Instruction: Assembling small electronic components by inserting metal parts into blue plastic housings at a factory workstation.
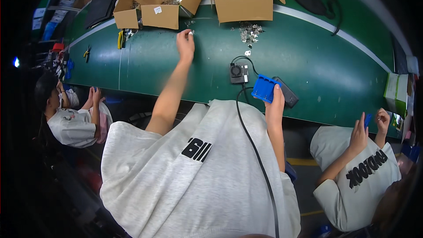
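My left hand (pixel 186 46) reaches out over the green table in front of the cardboard boxes. Its fingers pinch a small whitish metal piece (pixel 191 33), too small to make out well. Near the front edge, my right hand (pixel 276 101) grips a blue plastic holder (pixel 264 87) with long slots, its open face turned up. Just left of the holder lies a small black device with a round fan grille (pixel 236 71), with a cable attached. Partly behind my right hand rests a black oblong power adapter (pixel 287 93).
Two cardboard boxes (pixel 244 9) (pixel 159 15) of small metal parts stand at the far edge. Loose metal pieces (pixel 250 33) are heaped before the right one. Yellow-handled pliers (pixel 120 39) lie left. A black cable (pixel 253 141) crosses my front. Co-workers sit left (pixel 72 123) and right (pixel 357 167).
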The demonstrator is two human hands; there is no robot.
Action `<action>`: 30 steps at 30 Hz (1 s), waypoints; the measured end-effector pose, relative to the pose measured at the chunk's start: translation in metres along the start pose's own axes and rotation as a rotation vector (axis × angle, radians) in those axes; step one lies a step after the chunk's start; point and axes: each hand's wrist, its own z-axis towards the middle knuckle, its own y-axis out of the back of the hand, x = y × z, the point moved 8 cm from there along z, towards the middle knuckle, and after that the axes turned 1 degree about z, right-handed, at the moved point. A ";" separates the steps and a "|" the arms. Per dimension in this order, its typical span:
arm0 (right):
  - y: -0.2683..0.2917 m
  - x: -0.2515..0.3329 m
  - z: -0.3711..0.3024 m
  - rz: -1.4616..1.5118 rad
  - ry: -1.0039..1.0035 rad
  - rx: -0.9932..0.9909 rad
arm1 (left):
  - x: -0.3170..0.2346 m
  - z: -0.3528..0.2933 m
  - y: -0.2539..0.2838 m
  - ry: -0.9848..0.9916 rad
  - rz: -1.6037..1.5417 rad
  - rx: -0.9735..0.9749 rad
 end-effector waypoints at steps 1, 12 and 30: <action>0.000 -0.001 0.002 -0.002 -0.003 0.001 | 0.008 0.006 0.002 -0.016 0.030 0.001; -0.003 -0.001 0.005 0.000 -0.036 0.004 | -0.010 -0.013 -0.002 -0.404 0.436 0.170; -0.016 -0.014 -0.001 -0.078 -0.156 0.036 | -0.034 -0.249 0.071 -0.418 0.339 0.512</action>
